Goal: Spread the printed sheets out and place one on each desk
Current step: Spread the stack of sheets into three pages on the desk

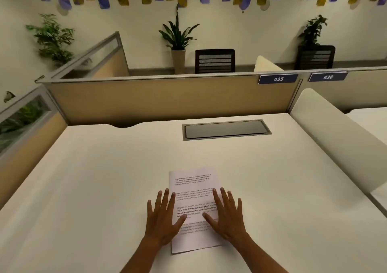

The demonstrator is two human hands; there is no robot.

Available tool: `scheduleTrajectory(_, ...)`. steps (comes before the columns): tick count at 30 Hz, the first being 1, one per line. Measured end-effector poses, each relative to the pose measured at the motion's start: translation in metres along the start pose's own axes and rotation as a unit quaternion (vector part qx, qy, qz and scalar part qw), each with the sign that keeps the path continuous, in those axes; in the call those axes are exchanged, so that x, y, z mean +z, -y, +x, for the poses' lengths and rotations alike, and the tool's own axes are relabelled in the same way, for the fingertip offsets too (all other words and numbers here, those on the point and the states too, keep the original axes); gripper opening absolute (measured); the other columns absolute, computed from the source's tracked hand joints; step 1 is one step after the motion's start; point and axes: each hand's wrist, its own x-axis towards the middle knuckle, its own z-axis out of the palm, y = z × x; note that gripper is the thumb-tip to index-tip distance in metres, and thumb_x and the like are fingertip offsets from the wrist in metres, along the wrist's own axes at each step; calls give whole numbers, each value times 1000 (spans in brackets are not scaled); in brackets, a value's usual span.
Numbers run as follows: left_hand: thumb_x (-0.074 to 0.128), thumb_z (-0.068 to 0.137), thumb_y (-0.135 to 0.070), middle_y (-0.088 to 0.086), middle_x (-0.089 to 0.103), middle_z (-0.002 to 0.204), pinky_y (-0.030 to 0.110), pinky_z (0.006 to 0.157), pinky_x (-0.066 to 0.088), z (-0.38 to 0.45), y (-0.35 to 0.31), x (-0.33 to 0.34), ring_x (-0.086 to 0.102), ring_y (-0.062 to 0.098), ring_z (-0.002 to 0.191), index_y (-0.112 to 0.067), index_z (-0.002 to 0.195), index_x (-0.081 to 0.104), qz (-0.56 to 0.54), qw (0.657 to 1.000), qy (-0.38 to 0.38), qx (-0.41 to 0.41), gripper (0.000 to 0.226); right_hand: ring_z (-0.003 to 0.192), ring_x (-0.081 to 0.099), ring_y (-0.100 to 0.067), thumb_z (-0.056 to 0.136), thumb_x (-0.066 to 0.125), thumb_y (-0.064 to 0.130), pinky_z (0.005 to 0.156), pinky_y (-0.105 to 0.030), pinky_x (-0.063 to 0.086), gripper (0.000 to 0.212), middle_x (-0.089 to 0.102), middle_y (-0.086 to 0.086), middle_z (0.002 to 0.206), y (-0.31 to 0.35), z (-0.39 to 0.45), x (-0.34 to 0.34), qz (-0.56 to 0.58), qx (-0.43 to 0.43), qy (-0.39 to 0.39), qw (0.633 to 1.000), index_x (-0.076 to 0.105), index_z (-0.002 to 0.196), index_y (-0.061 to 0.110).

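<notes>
A printed sheet [193,189] with several paragraphs of black text lies flat on the cream desk [94,178], near its front middle. My left hand [162,218] rests palm down with fingers apart over the sheet's left edge. My right hand [227,216] lies flat the same way over the right edge. Both thumbs point inward onto the paper. Neither hand grips anything. Whether more sheets lie beneath the top one cannot be told.
A grey cable hatch [226,129] is set into the desk's far side. Tan partitions [167,99] wall the back and left, with labels 435 [278,78] and 436 [327,77]. A cream divider [339,138] separates the neighbouring desk [370,118] on the right. Chairs and potted plants stand beyond.
</notes>
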Motion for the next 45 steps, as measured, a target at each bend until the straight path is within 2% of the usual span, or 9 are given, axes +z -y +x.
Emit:
scheduleTrajectory(2, 16, 81, -80, 3, 6, 161, 43, 112, -20, -5, 1, 3, -40, 1, 137, -20, 153, 15, 15, 1000, 8, 6, 93, 152, -7, -25, 81, 19, 82, 120, -53, -5, 93, -11, -3, 165, 0, -2, 2, 12, 11, 7, 1000, -23, 148, 33)
scheduleTrajectory(7, 7, 79, -81, 5, 11, 161, 43, 111, -20, -16, -3, 8, -42, -2, 134, -17, 152, 22, 12, 1000, 10, 2, 99, 152, 0, -25, 82, 24, 80, 122, -50, 2, 93, -4, -7, 165, 0, -8, 13, 26, 32, 17, 999, -16, 152, 33)
scheduleTrajectory(11, 8, 79, -81, 0, -16, 163, 43, 106, -32, -16, 0, 13, -35, 10, 142, -23, 153, -8, 41, 993, 108, -32, 96, 152, 2, -26, 83, 24, 79, 122, -50, 4, 92, -3, -7, 165, 0, -7, 16, 31, 32, 10, 999, -14, 152, 32)
scheduleTrajectory(17, 24, 87, -73, 0, -12, 164, 40, 99, -39, -16, 1, 18, -14, 21, 151, -21, 154, -7, 35, 990, 126, -52, 91, 152, 5, -26, 84, 25, 78, 122, -47, 7, 91, 2, -8, 165, 3, -6, 17, 39, 38, 5, 999, -9, 154, 31)
scheduleTrajectory(23, 27, 90, -69, 0, -9, 164, 48, 115, -21, -16, 0, 24, -12, 20, 151, -18, 155, -1, 11, 991, 121, -58, 88, 147, 20, -27, 85, 30, 77, 121, -42, 19, 92, 15, -10, 163, 9, -3, 13, 84, 61, -14, 995, 1, 156, 26)
scheduleTrajectory(29, 26, 90, -69, 1, -6, 165, 49, 118, -14, -14, -9, 25, -11, 19, 151, -17, 155, 3, -7, 990, 119, -78, 87, 133, 36, -27, 85, 31, 77, 110, -41, 37, 95, 31, -7, 155, 18, 6, 6, 119, 79, -16, 990, 2, 155, 22)
scheduleTrajectory(36, 35, 87, -70, 4, -7, 165, 50, 117, -13, -13, -10, 27, -11, 22, 151, -17, 155, 5, 3, 989, 128, -76, 91, 136, 36, -24, 86, 48, 66, 113, -36, 33, 98, 36, -2, 154, 15, 4, 7, 134, 59, -1, 989, -3, 155, 19)
scheduleTrajectory(42, 33, 85, -73, 3, -9, 164, 51, 117, -14, -9, -10, 27, -13, 21, 151, -19, 155, 4, 18, 986, 141, -81, 93, 131, 45, -23, 87, 62, 51, 112, -37, 37, 97, 48, -6, 145, 28, 4, 2, 289, 62, 3, 955, 3, 155, 18)
scheduleTrajectory(45, 33, 84, -73, 3, -8, 165, 52, 118, -13, -9, -11, 27, -13, 21, 151, -20, 155, 5, 24, 986, 143, -82, 92, 115, 56, -16, 85, 70, 41, 97, -27, 51, 97, 54, -5, 138, 36, 6, -4, 415, 61, 13, 908, 5, 155, 20)
